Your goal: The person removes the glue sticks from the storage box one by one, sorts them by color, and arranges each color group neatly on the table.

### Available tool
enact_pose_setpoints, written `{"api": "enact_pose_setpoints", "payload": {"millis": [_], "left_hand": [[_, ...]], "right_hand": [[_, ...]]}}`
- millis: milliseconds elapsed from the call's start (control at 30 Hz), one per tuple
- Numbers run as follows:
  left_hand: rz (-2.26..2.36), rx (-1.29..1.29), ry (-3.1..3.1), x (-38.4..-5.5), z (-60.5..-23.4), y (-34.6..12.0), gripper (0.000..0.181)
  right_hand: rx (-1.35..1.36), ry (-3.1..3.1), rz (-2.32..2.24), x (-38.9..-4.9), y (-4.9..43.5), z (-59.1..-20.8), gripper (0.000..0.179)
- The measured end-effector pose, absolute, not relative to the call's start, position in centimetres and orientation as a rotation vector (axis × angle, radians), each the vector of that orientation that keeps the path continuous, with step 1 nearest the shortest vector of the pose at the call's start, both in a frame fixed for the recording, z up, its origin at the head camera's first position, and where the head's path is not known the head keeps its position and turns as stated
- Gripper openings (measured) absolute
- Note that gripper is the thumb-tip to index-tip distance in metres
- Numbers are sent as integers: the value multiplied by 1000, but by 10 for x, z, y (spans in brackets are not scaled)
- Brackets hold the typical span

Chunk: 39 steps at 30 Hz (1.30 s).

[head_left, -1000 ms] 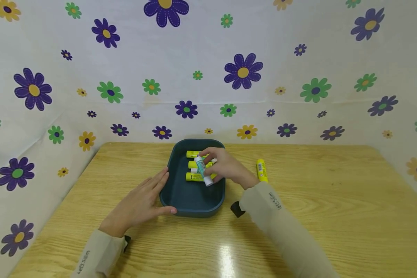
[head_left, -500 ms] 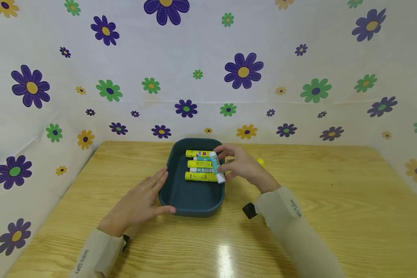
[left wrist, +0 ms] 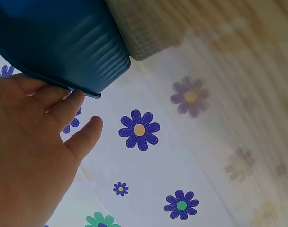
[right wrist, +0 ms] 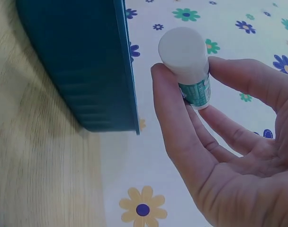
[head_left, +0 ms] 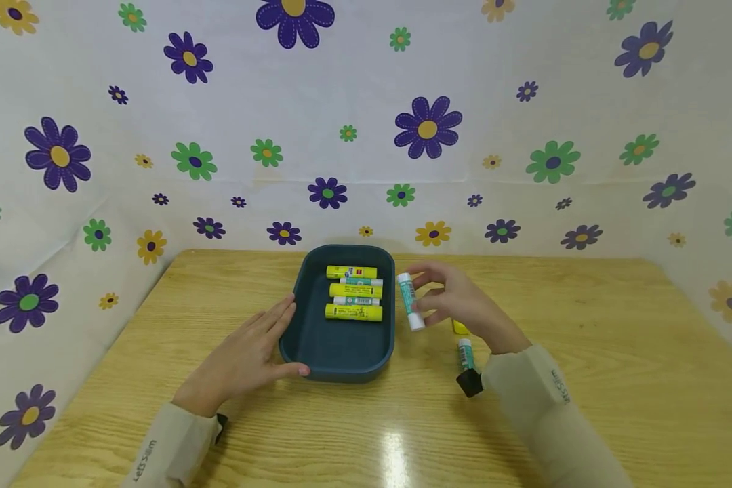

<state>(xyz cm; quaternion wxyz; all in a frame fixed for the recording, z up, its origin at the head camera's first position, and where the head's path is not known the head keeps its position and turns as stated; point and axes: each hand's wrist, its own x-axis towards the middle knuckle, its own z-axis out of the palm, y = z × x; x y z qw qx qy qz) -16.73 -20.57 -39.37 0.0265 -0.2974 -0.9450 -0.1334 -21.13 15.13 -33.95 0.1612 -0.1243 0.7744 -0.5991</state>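
We find the right hand (head_left: pixel 460 305) pinching a white-and-teal glue stick (head_left: pixel 411 301) just beside the dark blue tray (head_left: pixel 341 356), clear of its rim. The left hand (head_left: pixel 244 359) lies flat, fingers straight, against the tray's left wall, apparently steadying it.

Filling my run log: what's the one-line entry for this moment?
right hand: pinches white-and-teal glue stick beside tray | left hand: flat against dark teal plastic tray | tray: five sticks
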Motion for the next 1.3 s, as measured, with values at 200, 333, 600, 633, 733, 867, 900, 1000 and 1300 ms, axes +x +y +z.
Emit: {"api": "enact_pose_setpoints", "payload": {"millis": [200,333,600,633,733,867,900,1000,1300], "left_hand": [[-413,-919,-2916,-168,-395,-205,110],[-400,-914,-2918,-168,-396,-205,111],[-409,-908,-2917,-168,-397,-205,111],[-410,-907,-2918,-168,-397,-205,111],[-423,-907,-2919,-168,-397,-205,111],[-436,-912,-2914,-168,-397,-205,111],[-440,-911,-2913,-167,-397,-205,112],[-448,-914,-2906,-167,-396,-205,112],[-448,-915,-2909,-167,-396,-206,112]], "right_hand": [[-369,2241,-1689,-202,169,-343,60],[-387,2245,-1683,-197,179,-346,57],[-364,2255,-1697,-187,197,-350,58],[-364,2249,-1704,-185,199,-351,59],[-346,2241,-1719,-180,207,-353,59],[-323,2252,-1712,-175,216,-356,62],[-317,2258,-1703,-174,218,-357,63],[-298,2277,-1670,-172,223,-359,63],[-241,2322,-1585,-161,238,-367,61]]}}
